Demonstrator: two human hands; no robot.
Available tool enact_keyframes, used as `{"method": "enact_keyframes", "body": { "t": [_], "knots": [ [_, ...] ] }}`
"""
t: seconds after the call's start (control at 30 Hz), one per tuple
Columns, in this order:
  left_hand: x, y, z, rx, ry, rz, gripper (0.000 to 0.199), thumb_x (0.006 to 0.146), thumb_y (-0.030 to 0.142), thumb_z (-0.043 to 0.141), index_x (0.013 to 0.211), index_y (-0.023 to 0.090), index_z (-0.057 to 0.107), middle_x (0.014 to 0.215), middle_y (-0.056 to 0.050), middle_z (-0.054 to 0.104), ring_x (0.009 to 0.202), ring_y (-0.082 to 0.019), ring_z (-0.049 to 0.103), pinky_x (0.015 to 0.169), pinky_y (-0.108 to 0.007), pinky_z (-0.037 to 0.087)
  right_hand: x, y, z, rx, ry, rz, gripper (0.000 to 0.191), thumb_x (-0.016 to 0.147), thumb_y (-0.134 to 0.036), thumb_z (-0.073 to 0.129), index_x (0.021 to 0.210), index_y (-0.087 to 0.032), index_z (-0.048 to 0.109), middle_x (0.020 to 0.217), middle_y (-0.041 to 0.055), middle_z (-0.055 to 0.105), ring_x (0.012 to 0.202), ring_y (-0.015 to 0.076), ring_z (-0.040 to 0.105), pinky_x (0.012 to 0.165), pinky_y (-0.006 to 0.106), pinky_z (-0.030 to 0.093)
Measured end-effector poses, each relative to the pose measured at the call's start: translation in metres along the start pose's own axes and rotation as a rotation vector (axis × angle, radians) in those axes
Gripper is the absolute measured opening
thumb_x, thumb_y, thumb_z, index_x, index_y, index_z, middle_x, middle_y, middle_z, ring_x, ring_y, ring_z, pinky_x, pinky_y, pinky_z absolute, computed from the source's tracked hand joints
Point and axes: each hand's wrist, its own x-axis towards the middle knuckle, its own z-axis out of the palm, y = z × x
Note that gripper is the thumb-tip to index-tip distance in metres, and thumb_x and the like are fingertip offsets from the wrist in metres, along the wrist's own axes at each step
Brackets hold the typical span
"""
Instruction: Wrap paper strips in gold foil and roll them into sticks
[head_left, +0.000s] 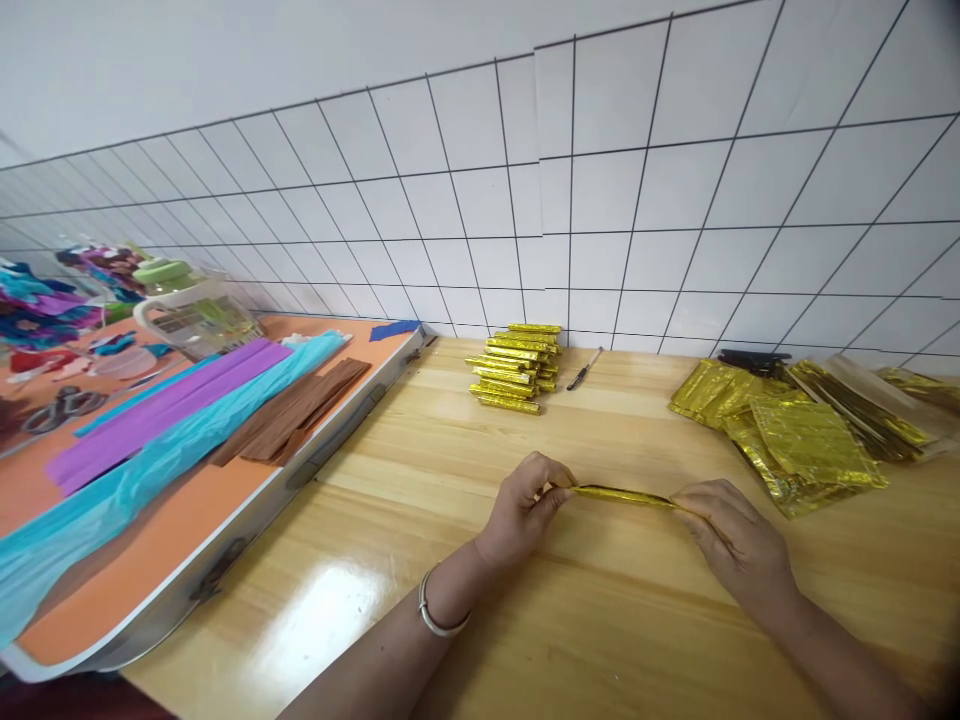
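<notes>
A narrow folded strip of shiny gold foil (622, 495) is stretched level just above the wooden table (420, 450). My left hand (529, 508) pinches its left end between thumb and fingers, and a bracelet circles that wrist. At the strip's right end, my right hand (731, 535) is closed on it, fingertips pressed together. Beyond my hands lies a stack of rolled gold foil pieces (516, 368). Flat gold foil sheets (814, 437) are piled to the right of my right hand.
A pen (585, 370) lies beside the stack. A black clip-like object (754, 361) is by the wall. At left, an orange-topped board (255, 500) holds purple paper (172, 410), blue paper (150, 490), brown paper (296, 412), scissors (64, 408) and a clear basket (199, 318).
</notes>
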Motion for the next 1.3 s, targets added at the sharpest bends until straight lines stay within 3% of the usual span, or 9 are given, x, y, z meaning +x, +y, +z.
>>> {"method": "enact_keyframes", "body": {
  "t": [0.27, 0.37, 0.57, 0.7, 0.87, 0.97, 1.1, 1.3],
  "knots": [
    [0.015, -0.03, -0.002, 0.23, -0.093, 0.236, 0.018, 0.09, 0.017, 0.038, 0.083, 0.018, 0.054, 0.089, -0.007, 0.063, 0.082, -0.014, 0.054, 0.076, -0.029, 0.043, 0.001, 0.02, 0.002, -0.188, -0.053, -0.18, 0.026, 0.079, -0.01, 0.057, 0.102, -0.022, 0.061, 0.092, 0.0057, 0.064, 0.085, 0.0183, 0.057, 0.076, 0.036, 0.048],
    [0.019, -0.038, -0.003, 0.365, -0.196, 0.287, 0.02, 0.09, 0.014, 0.036, 0.086, 0.018, 0.055, 0.091, -0.006, 0.063, 0.085, -0.015, 0.053, 0.077, -0.029, 0.042, 0.002, 0.026, 0.004, -0.238, -0.089, -0.2, 0.02, 0.082, -0.012, 0.054, 0.098, -0.021, 0.062, 0.09, 0.0057, 0.064, 0.086, 0.018, 0.056, 0.075, 0.035, 0.048],
    [0.014, -0.033, -0.007, 0.705, -0.483, 0.408, 0.018, 0.091, 0.019, 0.039, 0.087, 0.018, 0.056, 0.096, -0.006, 0.061, 0.092, -0.016, 0.052, 0.079, -0.028, 0.039, 0.0, 0.024, 0.002, -0.323, -0.31, -0.276, 0.021, 0.088, -0.013, 0.044, 0.095, -0.019, 0.063, 0.092, 0.0064, 0.064, 0.089, 0.0176, 0.054, 0.075, 0.034, 0.046],
    [0.013, -0.022, -0.008, 0.781, -0.579, 0.411, 0.018, 0.091, 0.02, 0.04, 0.082, 0.016, 0.055, 0.088, -0.006, 0.06, 0.088, -0.016, 0.052, 0.079, -0.027, 0.039, 0.003, 0.015, -0.003, -0.365, -0.421, -0.299, 0.023, 0.089, -0.012, 0.041, 0.095, -0.019, 0.062, 0.095, 0.0066, 0.063, 0.091, 0.0183, 0.053, 0.075, 0.034, 0.046],
    [0.008, -0.005, -0.008, 0.767, -0.595, 0.326, 0.016, 0.09, 0.02, 0.042, 0.082, 0.017, 0.055, 0.086, -0.004, 0.059, 0.083, -0.015, 0.051, 0.079, -0.027, 0.04, 0.003, 0.008, -0.006, -0.398, -0.495, -0.304, 0.021, 0.088, -0.014, 0.044, 0.094, -0.021, 0.062, 0.093, 0.004, 0.064, 0.087, 0.0175, 0.054, 0.073, 0.033, 0.046],
    [-0.001, -0.001, -0.004, 0.776, -0.539, 0.237, 0.017, 0.089, 0.017, 0.042, 0.099, 0.018, 0.055, 0.089, -0.005, 0.058, 0.085, -0.016, 0.051, 0.079, -0.028, 0.041, -0.008, 0.012, -0.006, -0.418, -0.485, -0.309, 0.028, 0.087, -0.01, 0.043, 0.106, -0.021, 0.06, 0.102, 0.0055, 0.064, 0.094, 0.0184, 0.054, 0.078, 0.034, 0.046],
    [-0.013, -0.002, 0.004, 0.79, -0.503, 0.186, 0.036, 0.089, 0.015, 0.041, 0.125, 0.021, 0.044, 0.096, -0.007, 0.057, 0.093, -0.019, 0.05, 0.081, -0.031, 0.04, -0.025, 0.018, -0.005, -0.476, -0.457, -0.286, 0.046, 0.084, -0.004, 0.037, 0.124, -0.022, 0.049, 0.118, 0.0065, 0.059, 0.106, 0.0202, 0.051, 0.083, 0.037, 0.047],
    [-0.018, 0.003, 0.012, 0.828, -0.527, 0.2, 0.033, 0.088, 0.016, 0.043, 0.121, 0.019, 0.047, 0.106, -0.008, 0.055, 0.104, -0.021, 0.046, 0.089, -0.035, 0.037, -0.034, 0.016, -0.004, -0.541, -0.489, -0.237, 0.053, 0.081, -0.002, 0.039, 0.13, -0.021, 0.044, 0.125, 0.0081, 0.055, 0.114, 0.0222, 0.048, 0.087, 0.039, 0.047]
  ]
}}
